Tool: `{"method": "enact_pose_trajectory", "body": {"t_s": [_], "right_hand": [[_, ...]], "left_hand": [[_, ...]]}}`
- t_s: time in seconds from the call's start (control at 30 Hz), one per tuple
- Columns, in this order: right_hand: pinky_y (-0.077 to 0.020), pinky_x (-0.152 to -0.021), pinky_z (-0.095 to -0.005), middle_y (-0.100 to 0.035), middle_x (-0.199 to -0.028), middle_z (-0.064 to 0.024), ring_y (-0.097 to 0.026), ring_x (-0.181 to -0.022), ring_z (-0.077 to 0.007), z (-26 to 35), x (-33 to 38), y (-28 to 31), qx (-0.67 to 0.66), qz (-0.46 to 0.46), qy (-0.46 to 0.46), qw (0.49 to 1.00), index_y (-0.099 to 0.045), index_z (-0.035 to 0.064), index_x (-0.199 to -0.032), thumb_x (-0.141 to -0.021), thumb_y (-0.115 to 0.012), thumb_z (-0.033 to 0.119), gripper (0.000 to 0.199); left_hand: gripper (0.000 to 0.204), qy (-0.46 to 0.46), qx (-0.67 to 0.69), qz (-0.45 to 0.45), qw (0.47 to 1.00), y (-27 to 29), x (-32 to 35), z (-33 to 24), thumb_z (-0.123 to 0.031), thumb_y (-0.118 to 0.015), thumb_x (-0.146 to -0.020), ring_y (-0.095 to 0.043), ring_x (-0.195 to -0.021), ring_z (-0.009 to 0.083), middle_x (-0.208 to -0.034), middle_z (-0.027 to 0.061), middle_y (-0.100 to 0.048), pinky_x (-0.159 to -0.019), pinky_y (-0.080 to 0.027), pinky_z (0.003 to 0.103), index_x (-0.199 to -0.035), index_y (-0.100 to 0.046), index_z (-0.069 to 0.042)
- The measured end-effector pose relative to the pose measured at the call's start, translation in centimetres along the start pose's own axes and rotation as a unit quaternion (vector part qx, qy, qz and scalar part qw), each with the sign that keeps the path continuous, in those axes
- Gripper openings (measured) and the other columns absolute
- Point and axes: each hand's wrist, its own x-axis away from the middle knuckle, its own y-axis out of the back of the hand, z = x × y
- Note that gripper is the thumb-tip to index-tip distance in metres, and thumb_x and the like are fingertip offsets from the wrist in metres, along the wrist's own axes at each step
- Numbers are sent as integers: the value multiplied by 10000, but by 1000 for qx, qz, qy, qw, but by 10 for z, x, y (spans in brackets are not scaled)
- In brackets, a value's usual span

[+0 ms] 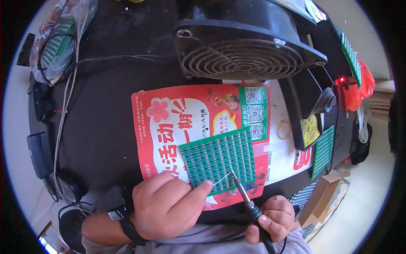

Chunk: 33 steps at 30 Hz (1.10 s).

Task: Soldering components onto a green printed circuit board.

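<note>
A green circuit board (218, 152) with dense rows of tiny parts lies on a red and white printed sheet (148, 122). My left hand (167, 205) is closed at the board's near left corner, pinching a thin length of solder wire (221, 179) between thumb and forefinger. In my right hand (274, 220), a soldering iron (242, 190) is gripped by its dark handle. Its metal tip points up and left over the board, meeting the wire's far end. Whether the tip touches the board itself I cannot tell.
A large black fan (241, 46) with a round wire grille stands beyond the sheet. To the right are a dark holder with a yellow sponge (311, 131), another green board (323, 150) and a red bag (363, 91). Cables (67, 93) and a black adapter (39, 154) lie left.
</note>
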Motion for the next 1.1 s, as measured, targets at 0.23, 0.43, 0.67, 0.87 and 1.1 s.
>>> {"method": "enact_pose_trajectory", "body": {"t_s": [0.23,0.43,0.67,0.87,1.1], "right_hand": [[-393,-409,-270,-465,-678,-63,-450,-497,-164,-2,-2,0,-8,9,-1,1000,-511,22,-925,-724,-667,159,289],[-396,-415,-272,-459,-674,-60,-450,-510,-162,-1,-3,-3,-3,-4,-7,1000,-517,25,-931,-722,-665,154,287],[-396,-415,-278,-461,-672,-58,-451,-518,-167,-1,-1,0,-10,10,-7,1000,-517,27,-920,-705,-664,142,285],[-402,-428,-283,-468,-684,-62,-457,-532,-169,0,3,3,-14,7,-1,1000,-519,28,-921,-708,-662,143,282],[-407,-432,-280,-466,-688,-60,-460,-543,-167,1,3,2,-12,6,-7,1000,-515,29,-915,-713,-661,151,277]], "left_hand": [[300,-3,-1,16,1000,1,0,0,6,-725,-622,-474,-485,189,-603,8,-501,-459,-400,311,-916,-672,-19],[294,-9,-7,12,1000,0,-1,1,8,-722,-628,-472,-480,184,-600,3,-504,-457,-400,311,-916,-672,-15],[300,-9,-1,22,1000,-1,1,1,-3,-724,-620,-470,-469,180,-583,6,-501,-446,-391,315,-916,-671,-13],[317,-16,7,15,1000,0,-1,1,-5,-721,-613,-460,-461,177,-580,10,-499,-426,-363,308,-925,-671,-11],[323,-16,-4,4,1000,-4,1,0,-7,-725,-603,-441,-455,174,-585,7,-491,-425,-355,306,-922,-671,-10]]}}
